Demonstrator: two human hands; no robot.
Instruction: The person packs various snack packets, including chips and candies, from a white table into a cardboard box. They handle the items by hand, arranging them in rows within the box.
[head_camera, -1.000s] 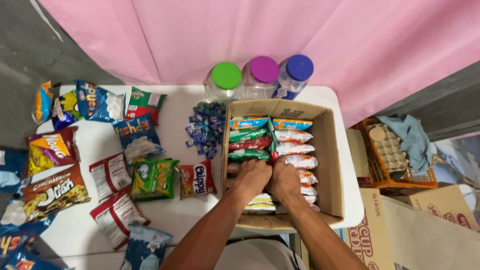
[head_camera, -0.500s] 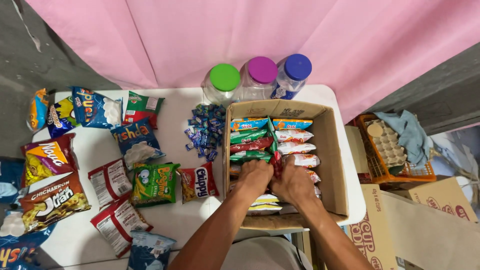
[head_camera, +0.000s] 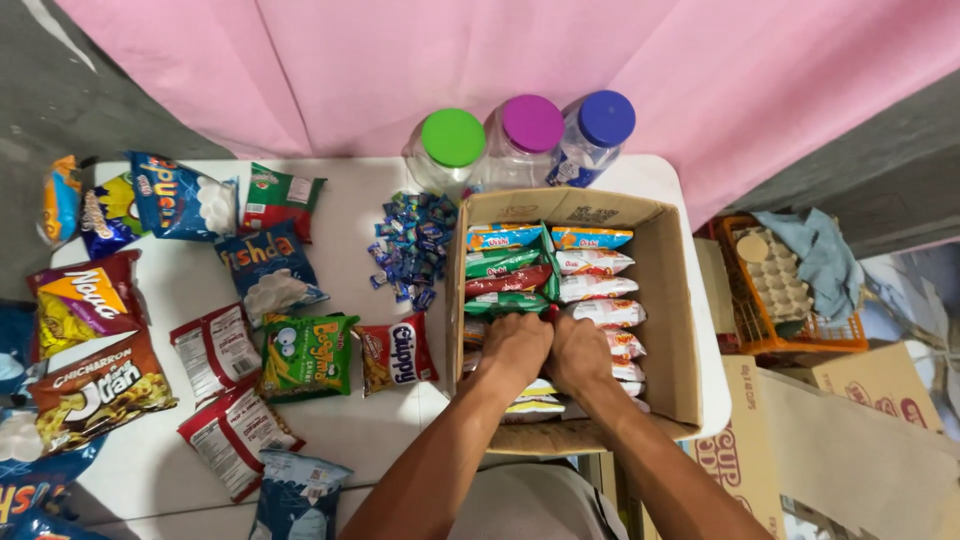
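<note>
A brown cardboard box (head_camera: 670, 300) stands on the right part of the white table (head_camera: 350, 420). Two rows of small snack packets (head_camera: 560, 265) stand packed inside it. My left hand (head_camera: 515, 345) and my right hand (head_camera: 578, 355) are both down in the box, side by side, fingers curled over packets in the middle of the rows. A red packet edge (head_camera: 551, 312) shows between my fingertips. Whether either hand actually grips a packet is hidden by the knuckles.
Three clear jars with green (head_camera: 452, 138), purple (head_camera: 532, 124) and blue (head_camera: 606, 118) lids stand behind the box. A pile of blue wrapped candies (head_camera: 412, 250) and several snack bags (head_camera: 305, 355) lie left. An orange crate (head_camera: 790, 300) and cartons (head_camera: 830, 450) sit right.
Both hands have slid a little further into the box and drawn closer together over the packets. The view has shifted slightly.
</note>
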